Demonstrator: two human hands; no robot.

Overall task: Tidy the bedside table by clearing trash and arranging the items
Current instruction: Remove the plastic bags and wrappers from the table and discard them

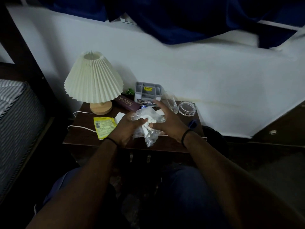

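A clear plastic bag [149, 129] with crumpled white tissue inside hangs above the front of the dark wooden bedside table [79, 134]. My left hand [127, 128] grips the bag's left side. My right hand [166, 119] presses against its right side, fingers partly spread and thumb against the tissue. On the table lie a yellow wrapper [104, 127], a white paper square [119, 116], a maroon glasses case [127, 102], a grey organiser box [147, 92], a drinking glass [170, 100] and a glass ashtray [187, 108].
A pleated cream lamp [93, 80] on a wooden base stands at the table's back left, its white cord [82, 128] trailing over the left edge. A small green plant [129, 92] sits behind the case. A striped mattress [14, 113] lies left; a white wall is behind.
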